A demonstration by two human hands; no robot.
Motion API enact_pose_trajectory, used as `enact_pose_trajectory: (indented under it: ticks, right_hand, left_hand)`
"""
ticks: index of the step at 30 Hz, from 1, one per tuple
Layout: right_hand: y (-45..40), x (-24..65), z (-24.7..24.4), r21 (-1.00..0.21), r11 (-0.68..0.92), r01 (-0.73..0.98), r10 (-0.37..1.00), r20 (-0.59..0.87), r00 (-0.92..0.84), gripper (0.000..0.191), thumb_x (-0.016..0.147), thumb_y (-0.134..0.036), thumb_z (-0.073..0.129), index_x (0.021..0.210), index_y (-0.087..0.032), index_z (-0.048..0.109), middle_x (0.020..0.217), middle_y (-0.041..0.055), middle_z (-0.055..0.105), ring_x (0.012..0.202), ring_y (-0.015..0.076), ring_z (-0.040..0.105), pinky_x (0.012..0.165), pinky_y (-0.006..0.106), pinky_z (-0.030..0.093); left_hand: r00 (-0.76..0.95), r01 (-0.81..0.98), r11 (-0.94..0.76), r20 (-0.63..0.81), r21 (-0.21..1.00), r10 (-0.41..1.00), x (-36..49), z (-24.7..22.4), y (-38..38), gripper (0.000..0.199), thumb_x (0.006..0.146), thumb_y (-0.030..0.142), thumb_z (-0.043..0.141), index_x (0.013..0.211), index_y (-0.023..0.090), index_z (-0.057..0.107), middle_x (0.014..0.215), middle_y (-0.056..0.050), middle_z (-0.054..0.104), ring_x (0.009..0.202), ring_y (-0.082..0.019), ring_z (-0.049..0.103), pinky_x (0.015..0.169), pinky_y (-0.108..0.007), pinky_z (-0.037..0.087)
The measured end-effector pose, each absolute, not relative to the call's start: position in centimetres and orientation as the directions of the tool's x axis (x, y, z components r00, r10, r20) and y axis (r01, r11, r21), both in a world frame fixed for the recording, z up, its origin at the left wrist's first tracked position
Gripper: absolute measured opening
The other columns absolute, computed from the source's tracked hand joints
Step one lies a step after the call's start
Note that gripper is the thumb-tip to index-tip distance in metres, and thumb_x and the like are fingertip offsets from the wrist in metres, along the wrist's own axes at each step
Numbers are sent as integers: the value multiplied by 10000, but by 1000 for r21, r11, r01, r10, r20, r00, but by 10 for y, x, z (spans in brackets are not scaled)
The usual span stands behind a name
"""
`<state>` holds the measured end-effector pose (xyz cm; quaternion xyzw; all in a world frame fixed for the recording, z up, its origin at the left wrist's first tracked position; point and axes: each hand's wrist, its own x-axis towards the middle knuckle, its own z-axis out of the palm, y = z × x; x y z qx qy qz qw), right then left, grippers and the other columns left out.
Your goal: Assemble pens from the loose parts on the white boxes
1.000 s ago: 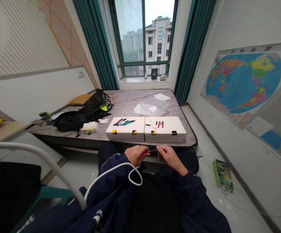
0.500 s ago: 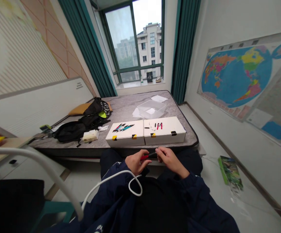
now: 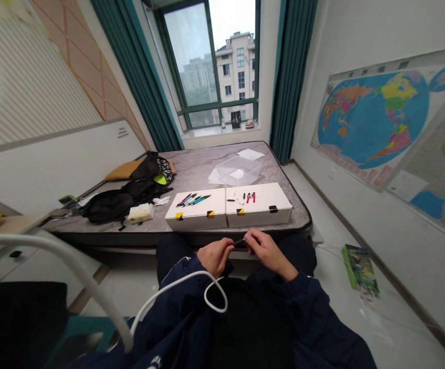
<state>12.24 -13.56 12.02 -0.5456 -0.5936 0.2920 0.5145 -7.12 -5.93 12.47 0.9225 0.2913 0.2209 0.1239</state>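
Note:
Above my lap, a pen (image 3: 239, 242) spans the gap between my two hands, only its dark middle showing. My left hand (image 3: 215, 255) closes its thumb and fingers round one end, hiding that part. At the other end, my right hand (image 3: 265, 251) pinches the tip with thumb and fingertips; what lies under them is too small to make out. In front of the hands stand two white boxes, a left box (image 3: 195, 221) and a right box (image 3: 258, 219). Several pens (image 3: 193, 200) lie on the left one. Red pen parts (image 3: 250, 198) and small black pieces (image 3: 231, 200) lie on the right one.
A clear plastic bin (image 3: 239, 171) and paper sheets (image 3: 251, 154) are behind the boxes on the mattress (image 3: 191, 164). A black backpack (image 3: 107, 206) and a tissue pack (image 3: 141, 213) lie left. A white cable (image 3: 168, 289) loops past my left forearm.
My left hand has shifted its grip along the pen, so the red part seen before is now covered. My right hand still pinches the other end.

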Motion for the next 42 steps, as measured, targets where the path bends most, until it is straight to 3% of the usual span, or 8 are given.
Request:
enact_pose_trajectory:
  ticks: [6,12,15,18,24,29,32,42]
  right_hand:
    - [-135,124,119,-919,244,308,944,298,142,340,954,-460,448,761,-194,533,618,-20,549,584,125,509,602,245,391]
    - [-128,124,111,-976,212,43,961,216,174,336,911,-503,504,801,-191,559,605,-16,578,553,134,552,563,252,442]
    - [-126,118,108,-982,187,-6,970,183,160,325,870,-499,572,826,-179,611,603,-11,594,553,140,568,564,260,458]
    - [-126,109,107,-983,181,10,978,182,104,306,823,-470,643,881,-171,672,670,13,640,601,150,588,592,271,469]
    - [-125,96,105,-986,159,-47,986,157,54,344,815,-492,639,848,-158,710,700,32,651,633,156,595,605,276,481]
    - [-122,92,100,-976,86,-198,996,78,46,348,813,-496,648,822,-153,706,673,21,628,600,128,567,561,242,463]
    - [-122,90,99,-966,48,-254,999,46,16,352,810,-499,654,804,-150,701,661,14,620,591,119,561,547,230,447]
    - [-123,90,97,-943,-24,-331,999,-31,15,346,776,-485,696,870,-152,702,688,16,636,615,120,594,566,225,474]
  left_hand:
    - [698,486,-763,337,426,632,-76,125,-62,299,970,337,350,1019,234,626,809,-16,674,726,-137,622,622,-221,385]
    - [607,242,-463,239,853,758,-73,122,-65,343,914,474,463,948,176,628,564,41,484,504,-89,436,520,-206,331]
    - [584,52,-236,162,970,796,-67,113,-65,391,814,508,615,960,145,605,538,75,412,452,-54,346,474,-191,296]
    - [566,3,-164,134,986,813,-63,107,-65,434,754,463,701,1024,136,610,529,94,373,441,-43,323,465,-188,292]
    - [496,107,-287,199,952,845,-65,110,-64,406,727,411,733,1012,122,712,539,43,506,494,-79,440,514,-215,380]
    - [494,72,-316,242,946,835,-65,111,-64,355,761,390,704,1008,137,742,807,-57,715,713,-163,633,691,-267,500]
    - [478,40,-340,281,940,833,-63,111,-65,319,763,384,705,968,145,752,878,-68,732,790,-187,660,754,-287,516]
    - [481,99,-366,277,925,832,-65,109,-63,338,779,408,680,960,132,750,825,-67,726,734,-176,653,713,-286,522]
